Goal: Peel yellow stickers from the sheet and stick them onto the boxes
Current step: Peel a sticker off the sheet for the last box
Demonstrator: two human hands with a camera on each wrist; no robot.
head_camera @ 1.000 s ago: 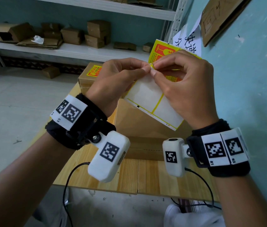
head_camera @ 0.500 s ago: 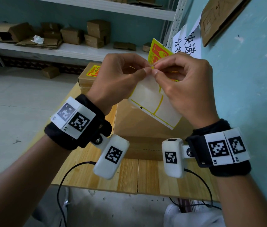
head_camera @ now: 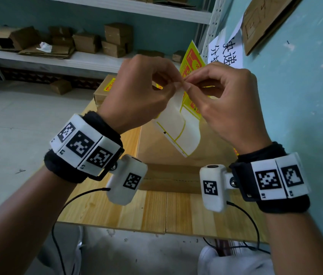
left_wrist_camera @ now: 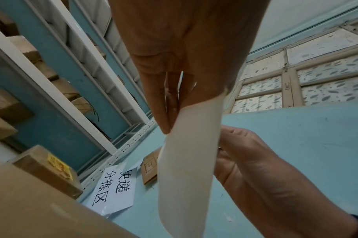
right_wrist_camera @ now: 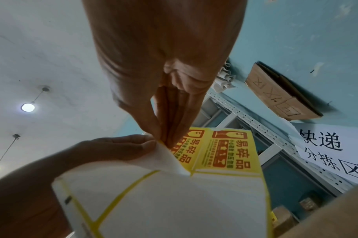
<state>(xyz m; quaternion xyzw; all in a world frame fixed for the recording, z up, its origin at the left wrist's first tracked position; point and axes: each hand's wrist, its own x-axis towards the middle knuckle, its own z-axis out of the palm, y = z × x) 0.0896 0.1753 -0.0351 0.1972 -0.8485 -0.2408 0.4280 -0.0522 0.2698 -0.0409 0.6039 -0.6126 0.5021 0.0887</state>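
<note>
Both hands hold a sticker sheet (head_camera: 178, 128) in the air above a large cardboard box (head_camera: 176, 153) on the wooden table. My left hand (head_camera: 142, 94) pinches the white backing (left_wrist_camera: 186, 169) at its top corner. My right hand (head_camera: 226, 100) pinches the corner of a yellow sticker (right_wrist_camera: 186, 154) with red print and holds it away from the backing. A second yellow sticker (right_wrist_camera: 229, 149) sits beside it on the sheet. The lower sheet (right_wrist_camera: 153, 201) shows blank white cells with yellow outlines. A smaller box (head_camera: 105, 90) behind my left hand carries a yellow sticker on top.
The wooden table (head_camera: 156, 211) ends at a near edge, with grey floor to the left. A blue wall (head_camera: 305, 116) stands close on the right, with a white paper sign (head_camera: 228, 52) and cardboard (head_camera: 263, 20). White shelves (head_camera: 77, 58) at the back hold several cardboard boxes.
The backing has curled down and away from the yellow sticker. My left wrist has rolled outward and the sheet has turned more edge-on. Both hands stay pinched at the same top corner.
</note>
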